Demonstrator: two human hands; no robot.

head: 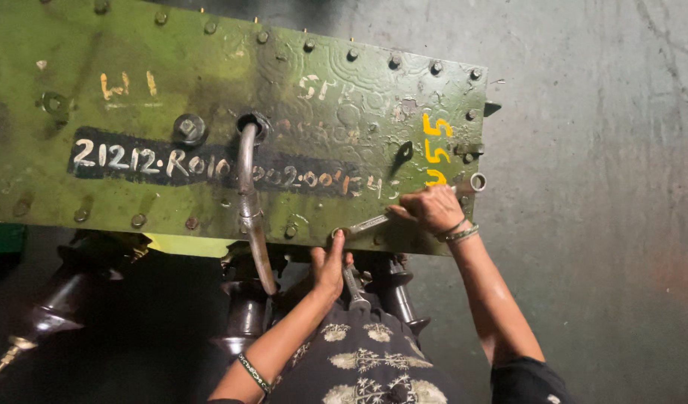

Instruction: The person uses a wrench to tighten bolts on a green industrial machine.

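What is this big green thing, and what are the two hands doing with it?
The camera sits on a person's head and looks down at their hands. The green thing is a heavy metal plate, scuffed and painted, with bolts round its edge. A bent pipe comes out of a hole in it. The right hand holds a spanner whose end sits on a bolt at the plate's near edge. The left hand rests right by that bolt. Dark metal parts stand underneath, on a grey floor.

Dim overhead light, dark shadows below
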